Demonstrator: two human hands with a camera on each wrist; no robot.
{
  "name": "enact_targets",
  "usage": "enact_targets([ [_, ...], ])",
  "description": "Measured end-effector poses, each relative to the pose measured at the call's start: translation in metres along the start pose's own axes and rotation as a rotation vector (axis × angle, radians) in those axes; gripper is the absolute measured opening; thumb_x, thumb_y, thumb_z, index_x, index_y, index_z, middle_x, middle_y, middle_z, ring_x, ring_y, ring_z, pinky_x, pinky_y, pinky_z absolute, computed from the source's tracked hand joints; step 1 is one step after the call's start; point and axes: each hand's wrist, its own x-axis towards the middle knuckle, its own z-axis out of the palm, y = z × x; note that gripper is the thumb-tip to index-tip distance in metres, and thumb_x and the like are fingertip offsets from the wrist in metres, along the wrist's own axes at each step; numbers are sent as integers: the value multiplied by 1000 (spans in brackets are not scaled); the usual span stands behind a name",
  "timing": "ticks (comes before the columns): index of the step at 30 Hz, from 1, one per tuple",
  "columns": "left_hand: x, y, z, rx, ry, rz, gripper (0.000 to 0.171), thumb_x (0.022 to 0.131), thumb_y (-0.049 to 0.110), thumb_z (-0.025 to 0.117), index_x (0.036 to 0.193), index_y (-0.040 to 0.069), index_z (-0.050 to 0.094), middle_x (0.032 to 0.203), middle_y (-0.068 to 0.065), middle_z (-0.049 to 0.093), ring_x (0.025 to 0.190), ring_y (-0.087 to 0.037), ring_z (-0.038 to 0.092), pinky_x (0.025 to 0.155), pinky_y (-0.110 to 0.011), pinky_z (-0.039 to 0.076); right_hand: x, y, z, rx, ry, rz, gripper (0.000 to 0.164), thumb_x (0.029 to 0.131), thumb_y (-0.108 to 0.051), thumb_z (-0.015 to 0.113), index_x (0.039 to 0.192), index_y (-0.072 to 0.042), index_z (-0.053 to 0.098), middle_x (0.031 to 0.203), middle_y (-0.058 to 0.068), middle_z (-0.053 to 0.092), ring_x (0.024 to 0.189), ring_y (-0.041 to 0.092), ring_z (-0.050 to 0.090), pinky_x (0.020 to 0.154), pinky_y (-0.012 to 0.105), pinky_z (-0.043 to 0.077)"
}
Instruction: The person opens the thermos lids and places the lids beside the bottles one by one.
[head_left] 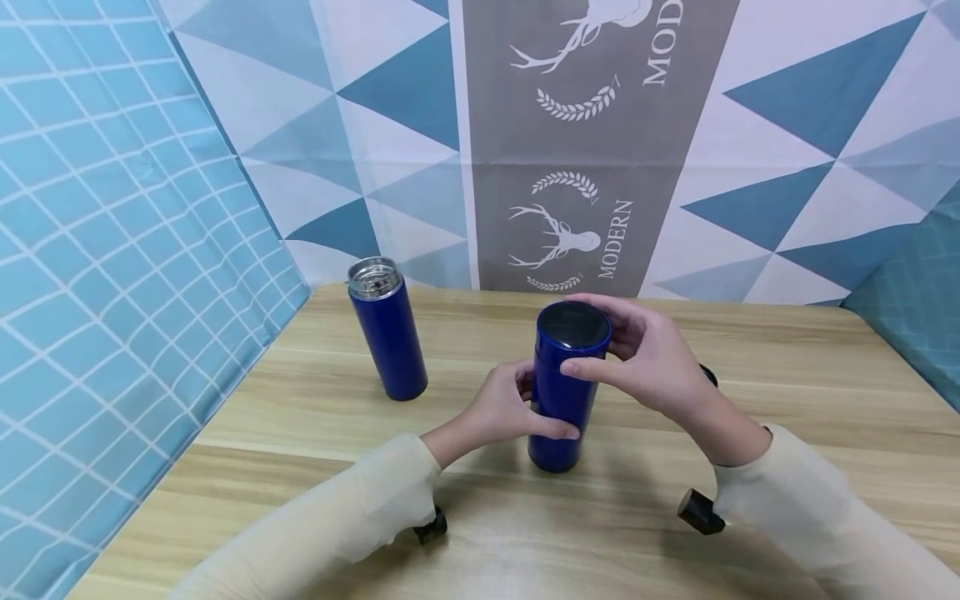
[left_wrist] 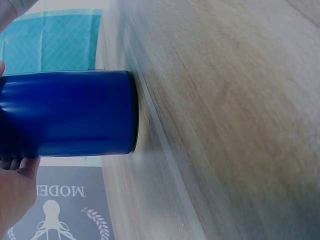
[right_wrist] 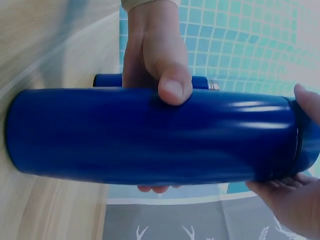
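In the head view a blue thermos flask (head_left: 558, 396) with a black-topped lid (head_left: 575, 324) stands upright on the wooden table. My left hand (head_left: 498, 408) grips its body around the middle, thumb across the front and fingers behind. Up at the top, my right hand (head_left: 648, 354) holds the lid end, its thumb in front and its fingers round the back. A dark seam below the lid (right_wrist: 309, 142) shows in the right wrist view. From the left wrist, the flask's base (left_wrist: 131, 112) appears at the tabletop.
A second blue flask (head_left: 390, 337), lidless with a bare steel mouth, stands at the back left of the table (head_left: 300, 467). A patterned cloth (head_left: 405, 125) hangs behind. Partly hidden by my right wrist is a small black edge (head_left: 708, 375) of something.
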Motion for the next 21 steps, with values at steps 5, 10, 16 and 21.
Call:
enact_targets([
  [5,0,1,0,6,-3,4,59,65,13,87,119,12,62,114,-4,71,98,-7,69,92,-31,55,4,6,-5,41,-65,-49,59,79,-4,77,133,-4,53,125,19,63,107,18,68,92,20,54],
  [10,0,1,-1,5,-9,12,59,66,12,86,120,11,62,114,-5,71,97,-8,69,92,-30,55,9,10,-10,51,-124,-85,59,79,-2,76,133,1,51,122,17,65,104,16,69,89,21,55],
  [16,0,0,-2,1,-15,14,60,66,12,86,121,12,61,115,-5,70,99,-8,68,93,-33,55,13,14,-13,78,-174,-98,60,80,-1,75,134,2,50,125,17,63,108,21,67,91,24,55],
  [21,0,-1,-2,2,-20,12,60,66,13,86,122,12,61,116,-4,70,100,-8,68,93,-32,55,16,17,-16,78,-210,-107,61,81,-2,74,136,0,49,127,15,62,111,23,66,94,25,54],
])
